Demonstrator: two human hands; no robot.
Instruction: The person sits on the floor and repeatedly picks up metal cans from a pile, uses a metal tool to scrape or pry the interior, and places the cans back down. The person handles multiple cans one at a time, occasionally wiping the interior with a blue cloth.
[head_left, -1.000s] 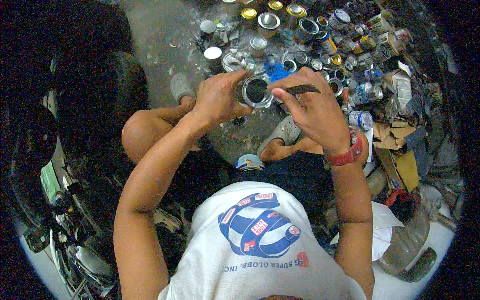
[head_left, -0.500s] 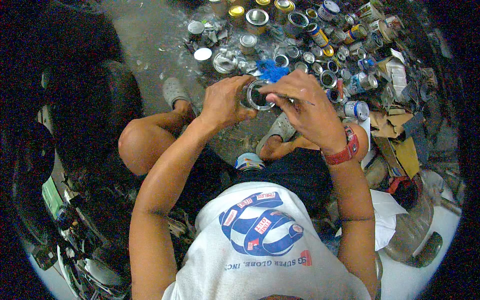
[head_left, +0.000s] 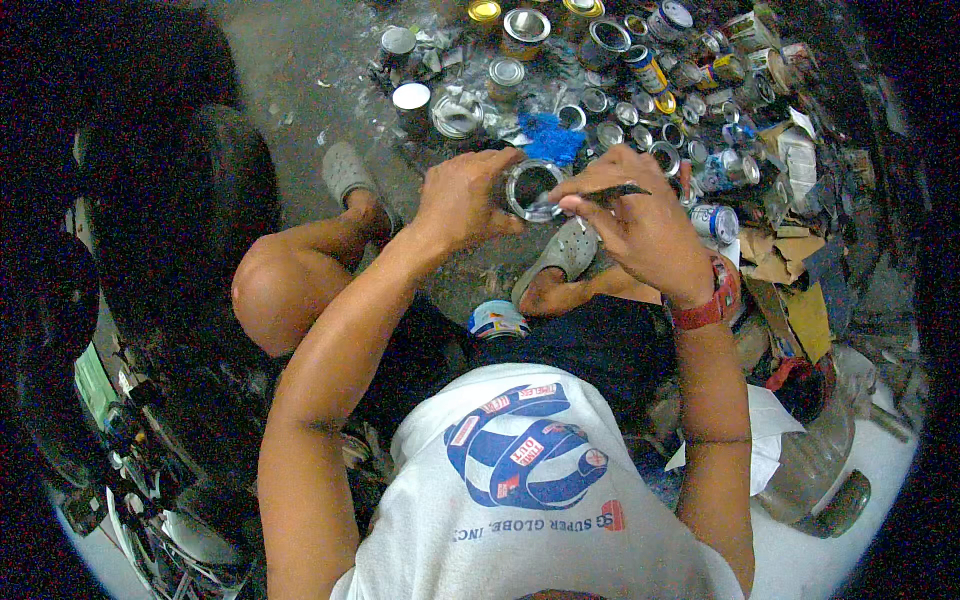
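Observation:
My left hand point(head_left: 462, 200) is wrapped round the side of a small open metal can point(head_left: 511, 190), tilted so its dark inside shows. Between the thumb and fingers of my right hand point(head_left: 650, 235) is a slim tool with a dark end point(head_left: 625, 190). Its kind I cannot make out. The tool's pale front part reaches the near right side of the can's rim; whether it touches is blurred. A crumpled blue cloth or plastic point(head_left: 552, 138) lies on the floor just beyond the can.
Many paint cans point(head_left: 525, 35) crowd the floor ahead and to the right. Torn cardboard point(head_left: 785, 255) and a white sheet point(head_left: 765, 430) lie by my right side. A lidded blue-and-white can point(head_left: 498, 320) stands between my legs. Dark tyre-like shapes point(head_left: 235, 190) rise at the left.
My right hand has drawn slightly right and down, and more of the tool's dark end shows. The can has shifted a little right, its opening more fully seen.

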